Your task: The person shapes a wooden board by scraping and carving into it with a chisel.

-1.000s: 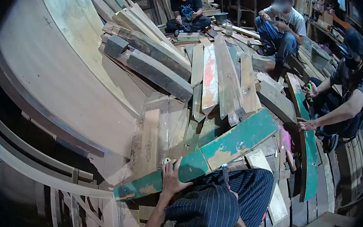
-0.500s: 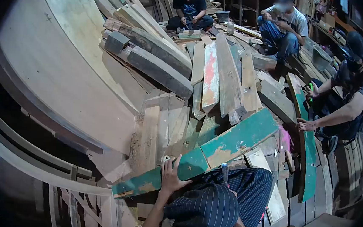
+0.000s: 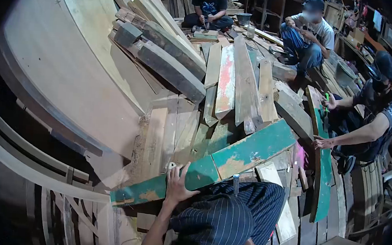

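My left hand (image 3: 179,186) rests on a long green-painted board (image 3: 249,149), fingers spread across it towards the far edge and thumb pointing right. Bare wood shows through the paint in patches, and a seam crosses the board right of the hand. A small pale round thing (image 3: 172,165) lies by the fingertips. Above my striped knee (image 3: 218,216) stands the upright metal end of a tool (image 3: 235,184), close to the board's near edge. My right forearm comes up from the bottom, but the knee hides the right hand and the tool's handle.
At the right, a co-worker (image 3: 378,114) has both hands at another green board (image 3: 323,188), with a green-handled tool (image 3: 326,99). Two people (image 3: 209,8) (image 3: 311,30) sit farther back. Beams (image 3: 172,70) and planks (image 3: 227,81) lie ahead. Large curved panels (image 3: 61,79) fill the left.
The view has shifted slightly, moving the near board left in the picture. The part of my right hand seen earlier beside the knee is now hidden. My left hand remains on the board.
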A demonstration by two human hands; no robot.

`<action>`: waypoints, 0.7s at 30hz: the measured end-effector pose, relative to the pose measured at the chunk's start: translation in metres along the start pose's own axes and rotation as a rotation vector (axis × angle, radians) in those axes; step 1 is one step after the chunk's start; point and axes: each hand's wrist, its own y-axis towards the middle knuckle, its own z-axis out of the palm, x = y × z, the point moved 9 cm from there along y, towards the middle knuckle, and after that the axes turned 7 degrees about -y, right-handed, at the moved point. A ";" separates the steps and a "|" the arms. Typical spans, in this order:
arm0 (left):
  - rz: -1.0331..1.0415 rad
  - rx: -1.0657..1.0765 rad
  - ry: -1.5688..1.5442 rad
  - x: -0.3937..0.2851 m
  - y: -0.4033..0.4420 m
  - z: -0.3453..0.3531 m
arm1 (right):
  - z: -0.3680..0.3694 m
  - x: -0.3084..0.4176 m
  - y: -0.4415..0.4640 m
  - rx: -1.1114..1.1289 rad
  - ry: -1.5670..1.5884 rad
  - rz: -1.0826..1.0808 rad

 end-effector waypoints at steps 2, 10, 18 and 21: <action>0.000 -0.003 0.008 -0.001 0.001 -0.001 | -0.004 -0.042 0.009 0.018 0.024 0.040; 0.016 -0.027 -0.007 -0.003 0.002 -0.004 | -0.007 -0.006 -0.003 -0.012 -0.060 -0.023; 0.018 -0.029 -0.011 -0.003 0.000 -0.004 | -0.013 0.001 -0.011 -0.047 -0.196 -0.036; 0.017 -0.027 -0.013 -0.004 0.002 -0.005 | -0.012 0.001 -0.011 -0.050 -0.213 -0.039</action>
